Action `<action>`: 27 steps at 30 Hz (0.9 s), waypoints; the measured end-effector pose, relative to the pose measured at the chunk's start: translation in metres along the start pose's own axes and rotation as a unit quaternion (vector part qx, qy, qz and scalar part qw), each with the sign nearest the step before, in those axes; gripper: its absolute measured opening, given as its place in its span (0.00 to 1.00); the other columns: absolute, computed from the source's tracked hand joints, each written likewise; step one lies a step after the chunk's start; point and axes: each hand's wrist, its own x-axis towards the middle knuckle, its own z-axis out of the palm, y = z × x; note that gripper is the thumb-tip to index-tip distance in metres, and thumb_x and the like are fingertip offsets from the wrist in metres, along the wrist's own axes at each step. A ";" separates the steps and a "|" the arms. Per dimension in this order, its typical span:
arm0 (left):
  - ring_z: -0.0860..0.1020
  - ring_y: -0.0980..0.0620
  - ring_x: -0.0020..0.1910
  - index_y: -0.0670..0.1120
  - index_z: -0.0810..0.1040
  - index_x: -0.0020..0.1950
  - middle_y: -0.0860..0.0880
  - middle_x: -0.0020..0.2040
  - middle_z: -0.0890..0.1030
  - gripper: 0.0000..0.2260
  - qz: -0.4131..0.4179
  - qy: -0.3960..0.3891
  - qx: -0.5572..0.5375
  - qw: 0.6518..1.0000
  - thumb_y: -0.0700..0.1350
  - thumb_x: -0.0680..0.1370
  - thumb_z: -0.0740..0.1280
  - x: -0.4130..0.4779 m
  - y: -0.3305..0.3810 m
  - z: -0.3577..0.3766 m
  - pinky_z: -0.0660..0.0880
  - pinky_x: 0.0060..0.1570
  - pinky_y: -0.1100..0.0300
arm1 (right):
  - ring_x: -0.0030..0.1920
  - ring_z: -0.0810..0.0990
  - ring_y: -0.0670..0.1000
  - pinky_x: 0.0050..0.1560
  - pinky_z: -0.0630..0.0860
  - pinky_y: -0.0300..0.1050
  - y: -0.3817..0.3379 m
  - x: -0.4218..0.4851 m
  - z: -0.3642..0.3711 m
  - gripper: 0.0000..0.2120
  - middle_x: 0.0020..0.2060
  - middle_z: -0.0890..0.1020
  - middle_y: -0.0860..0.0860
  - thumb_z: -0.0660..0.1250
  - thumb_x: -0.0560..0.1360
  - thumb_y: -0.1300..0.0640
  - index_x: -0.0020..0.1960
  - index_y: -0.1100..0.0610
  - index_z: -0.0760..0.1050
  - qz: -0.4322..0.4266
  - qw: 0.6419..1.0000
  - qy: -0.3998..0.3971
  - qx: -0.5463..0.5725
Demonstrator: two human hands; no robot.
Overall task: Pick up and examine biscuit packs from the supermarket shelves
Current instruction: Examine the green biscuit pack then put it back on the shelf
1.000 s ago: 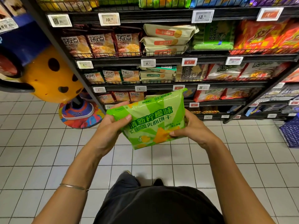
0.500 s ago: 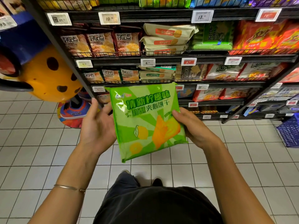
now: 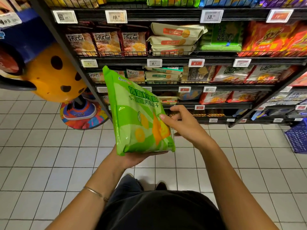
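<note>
Green biscuit pack [image 3: 137, 117] at centre frame, standing on end, tilted, top corner toward upper left, in front of the shelves [image 3: 176, 59]. Left hand [image 3: 132, 159] palm up beneath it, fingers flat along the bottom edge, bearing it. Right hand [image 3: 186, 125] at the pack's right edge, thumb tip touching the front, fingers loosely bent; a pinch cannot be told. White tiled floor [image 3: 49, 155] below.

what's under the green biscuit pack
The left hand holds the green biscuit pack up from below, its fingers showing under the bottom edge. The pack hides the thumb and part of the palm.
</note>
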 end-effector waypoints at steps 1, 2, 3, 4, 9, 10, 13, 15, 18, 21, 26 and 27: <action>0.77 0.35 0.69 0.43 0.78 0.71 0.39 0.69 0.79 0.23 0.000 -0.010 0.005 1.000 0.48 0.77 0.66 0.004 0.002 -0.001 0.70 0.69 0.30 | 0.52 0.82 0.46 0.46 0.79 0.43 -0.001 0.000 -0.002 0.29 0.57 0.79 0.49 0.74 0.74 0.37 0.71 0.45 0.71 -0.029 0.999 0.009 -0.023; 0.75 0.35 0.70 0.45 0.78 0.72 0.40 0.69 0.78 0.21 0.021 0.012 0.017 1.000 0.48 0.80 0.64 0.012 0.003 -0.008 0.65 0.73 0.29 | 0.54 0.82 0.45 0.50 0.78 0.43 -0.003 -0.002 -0.002 0.28 0.58 0.78 0.47 0.74 0.74 0.37 0.70 0.42 0.73 -0.052 0.999 -0.001 -0.013; 0.77 0.37 0.66 0.46 0.81 0.69 0.40 0.66 0.80 0.17 0.043 0.031 0.030 0.998 0.47 0.82 0.62 0.016 0.004 -0.011 0.68 0.72 0.31 | 0.56 0.82 0.44 0.54 0.78 0.45 -0.007 -0.003 -0.002 0.27 0.60 0.80 0.47 0.74 0.74 0.36 0.70 0.40 0.74 -0.063 0.997 -0.024 0.021; 0.80 0.41 0.59 0.48 0.85 0.61 0.42 0.60 0.83 0.14 0.067 0.049 0.054 0.995 0.48 0.84 0.61 0.021 0.005 -0.015 0.75 0.67 0.37 | 0.58 0.83 0.44 0.57 0.79 0.48 -0.010 -0.005 -0.001 0.26 0.61 0.81 0.46 0.72 0.73 0.34 0.69 0.39 0.75 -0.066 0.994 -0.052 0.064; 0.84 0.60 0.48 0.55 0.74 0.69 0.56 0.54 0.83 0.37 0.123 0.222 0.268 0.929 0.76 0.68 0.58 0.018 0.008 0.004 0.81 0.38 0.59 | 0.66 0.81 0.53 0.65 0.78 0.59 -0.022 -0.010 0.004 0.33 0.67 0.81 0.52 0.73 0.73 0.37 0.74 0.47 0.71 -0.056 0.943 -0.180 0.274; 0.83 0.64 0.42 0.54 0.74 0.68 0.57 0.53 0.83 0.39 0.144 0.250 0.284 0.914 0.76 0.66 0.58 0.020 0.008 0.003 0.79 0.30 0.64 | 0.66 0.82 0.55 0.64 0.79 0.58 -0.022 -0.008 0.006 0.33 0.66 0.82 0.52 0.76 0.72 0.42 0.74 0.49 0.71 -0.053 0.942 -0.168 0.285; 0.84 0.63 0.44 0.53 0.76 0.67 0.55 0.54 0.83 0.31 0.189 0.291 0.289 0.892 0.74 0.76 0.55 0.021 0.009 -0.002 0.78 0.30 0.67 | 0.60 0.85 0.58 0.61 0.82 0.58 -0.015 -0.001 0.005 0.33 0.60 0.85 0.56 0.79 0.70 0.58 0.72 0.55 0.71 -0.034 0.950 -0.078 0.301; 0.84 0.52 0.55 0.51 0.77 0.65 0.51 0.57 0.84 0.25 0.188 0.304 0.260 0.897 0.68 0.83 0.55 0.020 0.014 -0.010 0.81 0.45 0.56 | 0.56 0.87 0.59 0.55 0.84 0.59 -0.009 0.001 -0.002 0.29 0.57 0.87 0.57 0.76 0.71 0.61 0.71 0.57 0.74 -0.006 0.928 -0.075 0.365; 0.85 0.50 0.52 0.51 0.83 0.58 0.49 0.53 0.88 0.19 0.177 0.266 0.268 0.909 0.60 0.86 0.57 0.019 0.022 -0.025 0.78 0.45 0.54 | 0.54 0.87 0.59 0.50 0.84 0.57 0.004 0.000 -0.017 0.17 0.56 0.87 0.58 0.70 0.73 0.59 0.62 0.56 0.83 0.011 0.897 -0.115 0.427; 0.86 0.52 0.47 0.53 0.86 0.53 0.49 0.52 0.88 0.16 0.200 0.225 0.284 0.910 0.56 0.86 0.60 0.018 0.028 -0.030 0.80 0.41 0.56 | 0.54 0.87 0.60 0.49 0.84 0.57 0.013 -0.001 -0.022 0.14 0.55 0.87 0.58 0.69 0.74 0.58 0.57 0.56 0.86 0.027 0.880 -0.129 0.457; 0.85 0.45 0.49 0.51 0.87 0.50 0.46 0.51 0.88 0.12 0.260 0.211 0.239 0.911 0.53 0.83 0.65 0.020 0.030 -0.030 0.82 0.51 0.43 | 0.57 0.86 0.60 0.54 0.84 0.60 0.016 -0.004 -0.024 0.16 0.57 0.87 0.57 0.74 0.69 0.53 0.56 0.55 0.88 0.024 0.871 -0.113 0.477; 0.84 0.45 0.48 0.51 0.87 0.49 0.46 0.50 0.88 0.11 0.270 0.205 0.233 0.911 0.52 0.82 0.67 0.020 0.030 -0.029 0.81 0.53 0.40 | 0.58 0.86 0.61 0.56 0.83 0.61 0.017 -0.004 -0.025 0.18 0.59 0.86 0.58 0.75 0.67 0.52 0.56 0.55 0.87 0.024 0.867 -0.113 0.484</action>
